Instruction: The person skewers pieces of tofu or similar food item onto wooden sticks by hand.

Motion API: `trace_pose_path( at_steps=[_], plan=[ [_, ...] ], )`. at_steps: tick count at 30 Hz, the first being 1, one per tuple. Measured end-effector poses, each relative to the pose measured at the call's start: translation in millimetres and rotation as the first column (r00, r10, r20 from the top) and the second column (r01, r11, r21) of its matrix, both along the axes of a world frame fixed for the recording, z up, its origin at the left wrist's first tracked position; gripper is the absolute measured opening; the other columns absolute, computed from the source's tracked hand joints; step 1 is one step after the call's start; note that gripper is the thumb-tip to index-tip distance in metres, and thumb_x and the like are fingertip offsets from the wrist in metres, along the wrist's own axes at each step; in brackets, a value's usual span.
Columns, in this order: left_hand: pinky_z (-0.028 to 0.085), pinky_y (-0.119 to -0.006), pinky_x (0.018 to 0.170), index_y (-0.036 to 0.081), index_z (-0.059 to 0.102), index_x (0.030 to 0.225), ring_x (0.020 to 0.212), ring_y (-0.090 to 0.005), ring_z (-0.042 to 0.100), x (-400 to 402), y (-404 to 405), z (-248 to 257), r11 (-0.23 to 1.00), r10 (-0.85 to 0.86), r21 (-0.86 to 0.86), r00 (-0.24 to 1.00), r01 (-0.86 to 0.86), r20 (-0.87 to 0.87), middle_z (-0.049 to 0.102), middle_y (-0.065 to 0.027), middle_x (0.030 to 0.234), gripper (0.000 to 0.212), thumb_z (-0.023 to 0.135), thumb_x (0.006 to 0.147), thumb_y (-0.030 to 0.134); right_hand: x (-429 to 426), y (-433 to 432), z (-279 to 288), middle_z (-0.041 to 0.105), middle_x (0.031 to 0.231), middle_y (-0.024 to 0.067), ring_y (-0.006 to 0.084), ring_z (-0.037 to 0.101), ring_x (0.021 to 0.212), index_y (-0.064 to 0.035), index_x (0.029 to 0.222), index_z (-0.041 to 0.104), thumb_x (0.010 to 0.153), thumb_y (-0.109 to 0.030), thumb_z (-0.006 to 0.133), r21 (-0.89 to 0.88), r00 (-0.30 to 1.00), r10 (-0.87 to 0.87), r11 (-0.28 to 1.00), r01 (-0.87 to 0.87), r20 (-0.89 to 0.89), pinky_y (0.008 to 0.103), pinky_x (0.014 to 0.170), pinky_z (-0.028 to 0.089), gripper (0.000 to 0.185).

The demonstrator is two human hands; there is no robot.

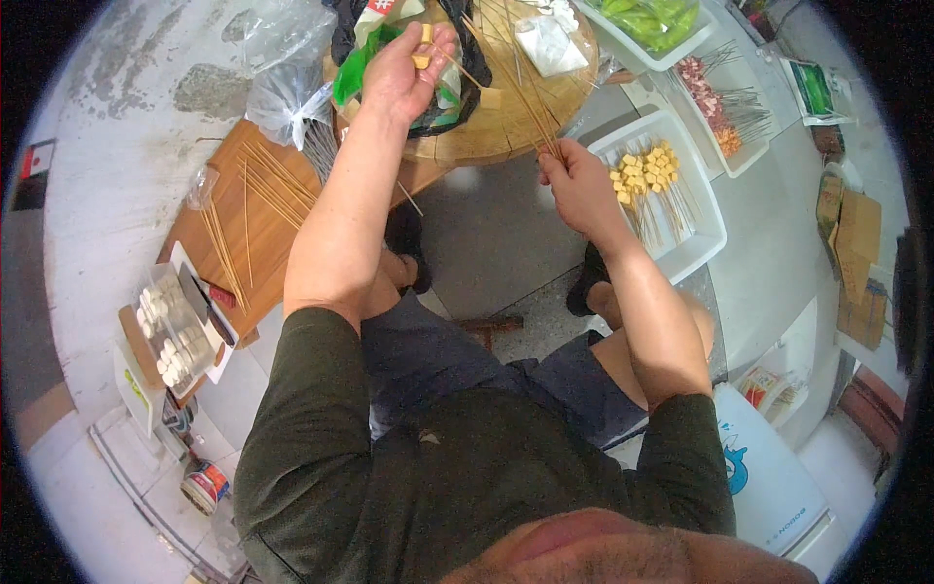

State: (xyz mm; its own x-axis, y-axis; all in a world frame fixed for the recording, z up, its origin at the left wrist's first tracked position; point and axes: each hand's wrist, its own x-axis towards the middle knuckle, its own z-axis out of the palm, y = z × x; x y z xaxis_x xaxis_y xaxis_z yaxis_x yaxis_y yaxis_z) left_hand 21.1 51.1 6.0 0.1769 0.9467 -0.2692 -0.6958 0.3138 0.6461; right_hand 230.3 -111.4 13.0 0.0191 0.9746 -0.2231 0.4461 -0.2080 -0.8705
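Note:
My left hand [408,73], palm up over an opened food bag [387,44], holds yellow food cubes [421,62] that look like fish tofu. A thin bamboo skewer [461,67] runs from beside these cubes down to the right; whether it pierces one is hard to see. Closed around a bundle of bamboo skewers [522,102] is my right hand [576,179], near the front edge of the round wooden board [438,150]. Just right of that hand, a white plastic tray [711,244] holds several skewers threaded with yellow cubes [649,171].
Loose skewers [273,182] lie on a wooden board [219,168] at left, near packaged white pieces [171,328] and a knife [211,306]. Trays of pink skewered food [700,91] and bagged green vegetables [649,22] stand far right. A white plastic packet [551,47] rests on the round board.

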Motion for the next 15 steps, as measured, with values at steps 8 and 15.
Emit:
trace_pose_path(
  at_steps=[8, 15],
  plan=[
    [0.054, -0.029, 0.071, -0.009, 0.050, 0.101, 0.083, -0.0225, 0.061, 1, -1, 2, 1.000, -0.007, 0.017, 1.000, 0.008, -0.011, 0.058, -0.0166, 0.093, 0.027, 0.044, 0.095, 0.017, 2, 2, -5, 0.060, 0.069, 0.0119, 0.0250, 0.059, 0.067, 0.0010, 0.088, 0.054, 0.088, -0.021, 0.049, 0.001, 1.000, 0.009, 1.000, -0.009, 0.019, 0.0355, 0.063, 0.044, 0.022],
    [0.053, -0.028, 0.068, -0.008, 0.050, 0.103, 0.087, -0.0239, 0.061, 8, -9, 4, 1.000, -0.008, 0.010, 0.998, 0.008, -0.062, 0.059, -0.0151, 0.095, 0.025, 0.048, 0.093, 0.015, -1, 1, -7, 0.057, 0.068, 0.0029, 0.0104, 0.050, 0.059, -0.0008, 0.087, 0.055, 0.088, -0.021, 0.050, 0.031, 1.000, -0.006, 1.000, 0.006, 0.026, 0.0263, 0.054, 0.040, 0.021]
  ],
)
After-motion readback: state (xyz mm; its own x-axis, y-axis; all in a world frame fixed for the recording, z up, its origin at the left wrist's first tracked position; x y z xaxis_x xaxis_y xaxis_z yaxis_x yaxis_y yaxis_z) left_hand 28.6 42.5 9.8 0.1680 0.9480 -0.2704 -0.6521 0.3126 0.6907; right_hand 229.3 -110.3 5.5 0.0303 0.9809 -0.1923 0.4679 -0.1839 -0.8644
